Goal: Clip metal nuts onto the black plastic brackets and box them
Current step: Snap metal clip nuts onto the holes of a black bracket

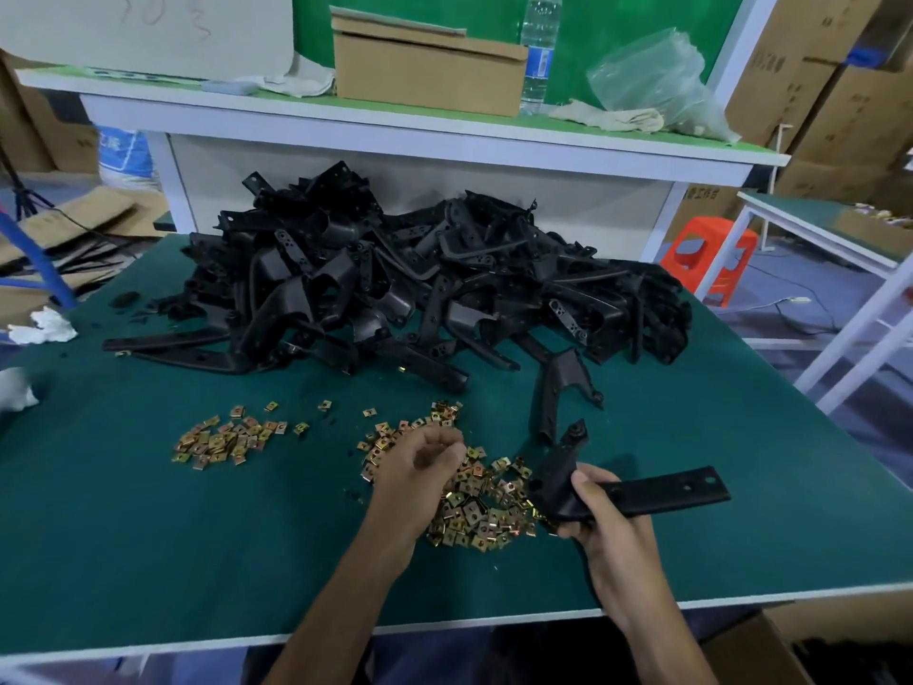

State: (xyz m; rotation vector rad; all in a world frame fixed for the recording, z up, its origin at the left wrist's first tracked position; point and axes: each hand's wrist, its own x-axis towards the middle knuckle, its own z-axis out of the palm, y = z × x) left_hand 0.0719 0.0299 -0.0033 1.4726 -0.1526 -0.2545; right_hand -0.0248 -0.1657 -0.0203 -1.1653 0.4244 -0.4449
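Note:
My right hand grips a black plastic bracket at its bend, its flat arm pointing right above the green table. My left hand hovers with curled fingers over a pile of gold metal clip nuts; whether a nut sits between the fingertips is hidden. A second, smaller scatter of nuts lies to the left. A large heap of black brackets fills the back of the table, and one loose bracket lies just in front of it.
A cardboard box, water bottle, plastic bag and rags stand on the raised shelf behind. An orange stool and stacked cartons are at the right. A box corner shows below the table's front edge.

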